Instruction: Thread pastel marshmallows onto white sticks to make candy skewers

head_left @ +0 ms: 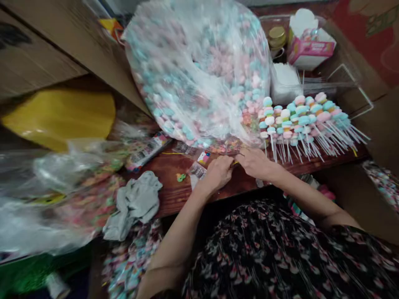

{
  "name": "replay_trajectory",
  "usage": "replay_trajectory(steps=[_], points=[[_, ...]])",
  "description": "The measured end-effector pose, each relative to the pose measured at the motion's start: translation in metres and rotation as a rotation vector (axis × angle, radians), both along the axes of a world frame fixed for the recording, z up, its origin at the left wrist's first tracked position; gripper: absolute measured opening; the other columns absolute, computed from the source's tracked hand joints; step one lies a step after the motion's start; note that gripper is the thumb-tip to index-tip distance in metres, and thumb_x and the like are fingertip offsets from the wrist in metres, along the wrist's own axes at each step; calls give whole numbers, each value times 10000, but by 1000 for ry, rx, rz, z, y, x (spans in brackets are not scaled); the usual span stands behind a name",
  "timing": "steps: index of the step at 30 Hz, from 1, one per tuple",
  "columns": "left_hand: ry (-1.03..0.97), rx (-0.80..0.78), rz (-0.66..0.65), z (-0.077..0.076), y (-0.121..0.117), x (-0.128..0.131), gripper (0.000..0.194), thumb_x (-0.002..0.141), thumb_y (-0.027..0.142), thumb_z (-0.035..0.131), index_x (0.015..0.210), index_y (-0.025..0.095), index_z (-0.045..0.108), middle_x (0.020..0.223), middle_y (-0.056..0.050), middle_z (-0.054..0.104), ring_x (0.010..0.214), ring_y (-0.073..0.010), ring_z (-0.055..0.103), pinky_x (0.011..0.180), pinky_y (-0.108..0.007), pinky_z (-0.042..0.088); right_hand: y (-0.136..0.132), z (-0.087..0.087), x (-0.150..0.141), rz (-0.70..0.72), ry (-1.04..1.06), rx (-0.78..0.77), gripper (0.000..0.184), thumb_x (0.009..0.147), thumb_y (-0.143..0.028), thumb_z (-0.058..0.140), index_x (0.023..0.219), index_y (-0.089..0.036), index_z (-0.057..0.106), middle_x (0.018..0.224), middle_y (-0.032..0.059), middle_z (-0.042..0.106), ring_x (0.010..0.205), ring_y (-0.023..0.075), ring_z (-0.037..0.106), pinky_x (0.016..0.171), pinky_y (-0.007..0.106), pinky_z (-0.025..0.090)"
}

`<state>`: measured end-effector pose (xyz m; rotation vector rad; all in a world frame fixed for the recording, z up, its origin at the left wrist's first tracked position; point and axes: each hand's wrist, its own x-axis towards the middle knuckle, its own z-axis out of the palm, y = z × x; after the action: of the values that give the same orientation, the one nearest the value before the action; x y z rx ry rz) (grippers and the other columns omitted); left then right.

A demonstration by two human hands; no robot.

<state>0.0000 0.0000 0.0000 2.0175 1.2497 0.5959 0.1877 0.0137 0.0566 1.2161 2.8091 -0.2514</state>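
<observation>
Left hand (220, 171): one, back uppermost, fingers curled narrow, over the surface (171, 193). Right hand (253, 162): one, just beside it, fingers likewise drawn in, near the lower edge of the big clear bag (199, 79) of pastel sweets. Small yellow piece (236, 162): one, between my two hands, mostly covered by fingers; whether either hand grips it, I cannot tell. Handling, as I judge it: so slight a thing calls for fingertip work, one hand steadying and the other moving, pressure light, wrists low for support. Loose gummies (226, 146): a spread, just beyond my fingers; best not brushed with the knuckles. Spotted card (203, 156) and printed packet (197, 171): one each, left of my left hand; a forearm swung wide could push the packet. Green gummy (181, 177): farther left, on bare wood. Skewered sweets (299, 118): many, beyond my right hand, white sticks toward me; the right elbow is best held low, well under the stick ends. Grey cloth (141, 197): one, crumpled, at the left, well apart from both hands.
</observation>
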Motion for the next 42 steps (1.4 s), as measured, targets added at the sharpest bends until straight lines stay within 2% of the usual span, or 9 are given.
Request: replay_trajectory(steps=[4,7,10,14,19,28,35,39,42], points=[[-417,-237,-95,7,6,5,212,767,242,670,959,153,678,938,-55,704,901,-200,631,850,-323,491,4,37,-10,61,22,52,297,915,-85,402,1118,-106,618,1116,168,622,988,265,588,735,342,436],[-652,-366,-37,6,8,9,276,726,291,730,955,141,694,880,-36,721,820,-176,642,781,-286,498,18,61,-18,157,-17,-11,265,910,-88,434,1065,-103,648,1071,155,652,888,218,598,702,313,401],[-716,-434,11,5,7,11,275,704,279,764,930,130,716,875,-42,735,794,-166,644,762,-269,490,36,73,-22,247,-66,-99,198,905,-125,486,925,-106,682,949,130,682,799,183,585,655,294,353],[-737,-459,25,8,1,9,292,669,265,796,917,120,740,854,-46,745,810,-176,652,791,-276,492,45,83,-21,284,-88,-135,200,910,-140,492,897,-113,690,914,113,687,798,165,567,657,288,329],[-783,-491,72,11,-2,6,324,645,288,803,918,121,750,807,-39,741,807,-189,651,765,-287,501,42,102,-19,218,-93,-79,262,907,-100,435,863,-113,694,874,108,672,766,159,547,681,293,335],[-894,-554,98,15,1,16,339,529,229,866,825,116,744,735,0,697,651,-102,564,629,-212,448,49,99,-25,268,-181,-90,220,904,-133,484,887,-99,700,877,126,686,738,149,536,647,290,303],[-894,-592,128,20,0,14,348,527,250,868,813,121,717,743,4,671,662,-104,564,626,-218,453,52,107,-22,286,-220,-121,258,889,-128,463,893,-121,720,873,126,701,722,161,558,616,299,292],[-851,-577,49,26,-1,17,278,582,253,837,769,118,681,709,11,638,621,-86,533,588,-204,420,48,97,-28,276,-228,-145,201,861,-158,520,917,-107,707,894,132,699,758,181,575,623,291,323],[-869,-552,92,28,0,21,255,585,249,831,699,124,639,646,24,606,589,-85,520,583,-208,428,47,89,-33,357,-107,-177,165,861,-172,545,923,-108,684,949,132,685,854,190,574,713,287,385]])
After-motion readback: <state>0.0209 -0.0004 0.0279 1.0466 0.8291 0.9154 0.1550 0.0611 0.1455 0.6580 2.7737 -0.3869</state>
